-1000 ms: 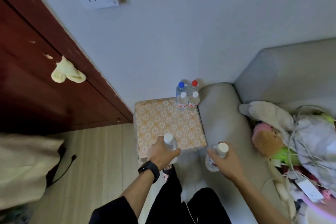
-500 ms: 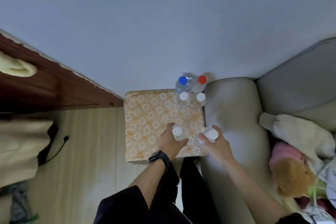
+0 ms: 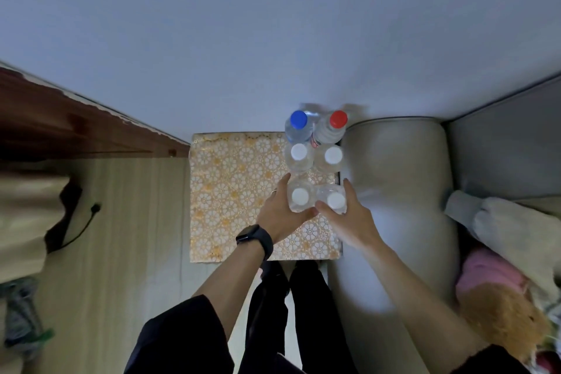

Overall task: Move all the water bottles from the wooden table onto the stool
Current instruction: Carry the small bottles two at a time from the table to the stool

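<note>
The left hand [image 3: 277, 215] curls its fingers round a clear plastic white-capped bottle [image 3: 300, 196]; the right hand [image 3: 352, 218] wraps a second clear white-capped bottle [image 3: 335, 200], touching the first, over the yellow floral-topped stool [image 3: 236, 191]. Beyond stand two more white-capped bottles [image 3: 299, 152], then a blue-capped bottle [image 3: 298, 119] and a red-capped bottle [image 3: 338, 119] at the far right corner

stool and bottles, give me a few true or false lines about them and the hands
The left hand grips a white-capped bottle. True.
The right hand is empty. False: it grips a second white-capped bottle.
The blue-capped bottle stands left of the red-capped bottle. True.
The stool has a plain black top. False: it is yellow and white, flower-patterned.
The black watch is on the right wrist. False: it is on the left wrist.
</note>
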`<state>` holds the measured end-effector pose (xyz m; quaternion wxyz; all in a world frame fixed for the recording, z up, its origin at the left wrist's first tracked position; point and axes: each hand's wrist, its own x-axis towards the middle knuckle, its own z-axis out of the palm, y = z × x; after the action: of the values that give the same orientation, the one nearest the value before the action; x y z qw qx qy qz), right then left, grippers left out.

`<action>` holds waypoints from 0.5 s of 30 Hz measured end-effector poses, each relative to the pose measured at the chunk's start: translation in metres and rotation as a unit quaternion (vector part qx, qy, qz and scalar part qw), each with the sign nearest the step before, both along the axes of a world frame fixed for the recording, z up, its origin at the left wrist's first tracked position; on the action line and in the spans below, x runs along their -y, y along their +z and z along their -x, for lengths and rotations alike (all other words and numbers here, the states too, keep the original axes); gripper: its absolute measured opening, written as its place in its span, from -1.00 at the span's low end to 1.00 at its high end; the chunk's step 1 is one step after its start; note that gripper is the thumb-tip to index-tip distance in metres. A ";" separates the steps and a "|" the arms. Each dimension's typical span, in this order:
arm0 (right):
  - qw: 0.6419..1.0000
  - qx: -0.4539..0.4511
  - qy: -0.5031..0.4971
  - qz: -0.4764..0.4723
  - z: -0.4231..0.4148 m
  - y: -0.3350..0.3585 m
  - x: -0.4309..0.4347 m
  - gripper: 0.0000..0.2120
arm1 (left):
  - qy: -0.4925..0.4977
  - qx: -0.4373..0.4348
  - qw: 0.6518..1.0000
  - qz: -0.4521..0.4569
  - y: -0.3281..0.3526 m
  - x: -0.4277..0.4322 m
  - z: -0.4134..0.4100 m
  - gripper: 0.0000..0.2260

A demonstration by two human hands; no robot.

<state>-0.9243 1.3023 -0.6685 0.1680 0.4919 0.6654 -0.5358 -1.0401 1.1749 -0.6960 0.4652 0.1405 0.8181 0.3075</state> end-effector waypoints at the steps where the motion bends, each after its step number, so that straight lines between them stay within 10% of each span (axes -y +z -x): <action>1: 1.000 0.004 0.000 -0.004 -0.001 -0.001 0.000 -0.29 | 0.003 0.008 1.000 0.002 0.000 0.000 0.001 -0.13; 15: 0.999 -0.037 -0.023 -0.020 -0.004 -0.016 0.006 -0.54 | 0.025 -0.033 0.999 -0.008 -0.008 -0.008 0.004 -0.40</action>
<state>-0.9207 1.2962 -0.6843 0.1209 0.4901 0.6700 -0.5443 -1.0441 1.1828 -0.7044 0.4295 0.1339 0.8335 0.3207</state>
